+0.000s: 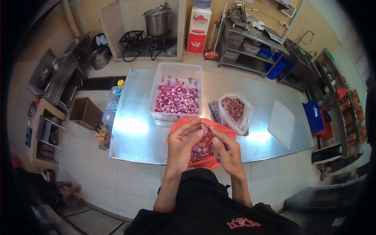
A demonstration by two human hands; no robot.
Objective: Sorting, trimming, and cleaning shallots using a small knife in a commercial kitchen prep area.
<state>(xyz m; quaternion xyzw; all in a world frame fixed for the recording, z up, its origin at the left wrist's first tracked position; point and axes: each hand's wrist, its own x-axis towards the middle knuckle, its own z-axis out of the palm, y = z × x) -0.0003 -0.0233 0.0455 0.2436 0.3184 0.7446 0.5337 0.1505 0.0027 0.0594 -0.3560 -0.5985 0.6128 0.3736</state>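
Note:
Over a red plastic bag (184, 124), my left hand (183, 143) pinches a small purple shallot (206, 129) between thumb and fingertips. My right hand (228, 150) closes in from the other side, thumb and forefinger pressed together against the shallot. A thin dark sliver shows at its fingertips, too small to name. Below both hands, the opened red bag holds reddish shallots and skins (201, 150). Just beyond stands a clear plastic tub (153, 88) with many glossy peeled shallots (178, 98). Right of it, a clear plastic bag (246, 117) holds browner, small shallots (233, 107).
A white cutting board (282, 123) lies at the right of the steel table (137, 90). Lidded containers (109, 105) and a knife block (102, 135) stand off its left edge. Behind are a stockpot (157, 21) and a water dispenser (199, 29). Another person's legs (68, 190) show at lower left.

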